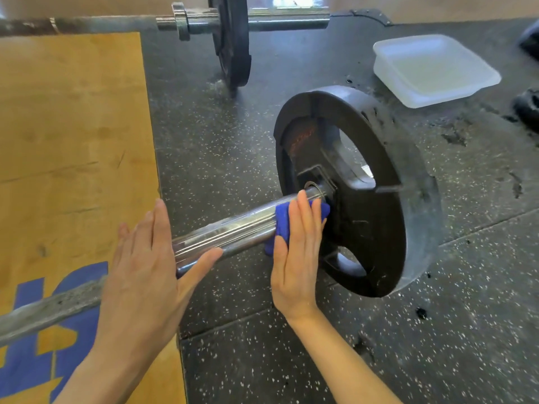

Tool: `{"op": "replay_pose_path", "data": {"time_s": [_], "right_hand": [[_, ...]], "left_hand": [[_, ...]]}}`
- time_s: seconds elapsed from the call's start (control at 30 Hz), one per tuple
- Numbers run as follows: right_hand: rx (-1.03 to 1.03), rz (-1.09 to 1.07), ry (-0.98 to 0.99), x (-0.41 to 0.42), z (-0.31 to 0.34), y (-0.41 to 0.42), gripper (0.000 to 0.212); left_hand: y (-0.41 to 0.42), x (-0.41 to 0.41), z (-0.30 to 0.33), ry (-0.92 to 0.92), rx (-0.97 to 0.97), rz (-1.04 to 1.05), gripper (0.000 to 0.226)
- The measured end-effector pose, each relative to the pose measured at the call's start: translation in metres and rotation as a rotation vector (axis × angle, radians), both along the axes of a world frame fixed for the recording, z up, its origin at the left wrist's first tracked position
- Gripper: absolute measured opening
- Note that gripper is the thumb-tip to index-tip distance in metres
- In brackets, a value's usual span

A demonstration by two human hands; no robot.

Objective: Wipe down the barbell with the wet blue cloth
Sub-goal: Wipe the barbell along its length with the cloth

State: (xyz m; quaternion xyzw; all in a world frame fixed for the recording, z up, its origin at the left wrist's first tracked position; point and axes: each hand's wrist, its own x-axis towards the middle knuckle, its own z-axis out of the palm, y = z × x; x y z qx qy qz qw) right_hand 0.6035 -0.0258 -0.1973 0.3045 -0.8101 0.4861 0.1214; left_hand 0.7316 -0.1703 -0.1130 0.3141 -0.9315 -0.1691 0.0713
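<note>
pressing flat-fingered, right hand [294, 252] holds blue cloth [284, 221] on barbell [227, 233] slanting toward upper right.

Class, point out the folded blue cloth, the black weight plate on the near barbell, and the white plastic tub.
Folded blue cloth [282, 221]: head view, fold left of fingers.
Black weight plate [388, 176]: head view, face.
White plastic tub [390, 70]: head view, near wall.

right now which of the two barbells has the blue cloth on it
The nearer barbell, the one running under both hands. The right hand presses the blue cloth on its chrome sleeve beside the plate. The far barbell at the top is untouched.
</note>
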Motion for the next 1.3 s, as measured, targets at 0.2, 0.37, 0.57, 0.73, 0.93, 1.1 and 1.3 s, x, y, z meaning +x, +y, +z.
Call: {"op": "replay_pose_path", "data": {"time_s": [0.2,0.37,0.57,0.73,0.93,1.1,1.3], "right_hand": [[0.091,0.034,0.079,-0.028,0.014,-0.012,0.052],[0.136,0.053,0.093,-0.028,0.015,-0.018,0.051],[0.161,0.055,0.138,-0.041,0.019,-0.030,0.051],[0.146,0.130,0.187,-0.044,0.015,-0.036,0.049],[0.134,0.118,0.152,-0.039,0.017,-0.040,0.048],[0.161,0.048,0.075,-0.040,0.029,-0.039,0.047],[0.376,0.126,0.199,-0.059,0.058,-0.033,0.041]], "left_hand": [[-0.009,-0.009,0.004,0.000,0.097,0.010,0.116],[-0.022,-0.019,0.006,0.011,0.111,0.011,0.123],[-0.034,-0.027,0.001,0.018,0.115,0.039,0.131],[-0.043,-0.034,0.001,0.009,0.113,0.032,0.129],[-0.044,-0.035,0.002,0.022,0.121,0.037,0.129],[-0.042,-0.031,-0.001,0.031,0.090,0.016,0.126],[-0.035,-0.026,-0.001,0.020,0.062,0.016,0.120]]}}
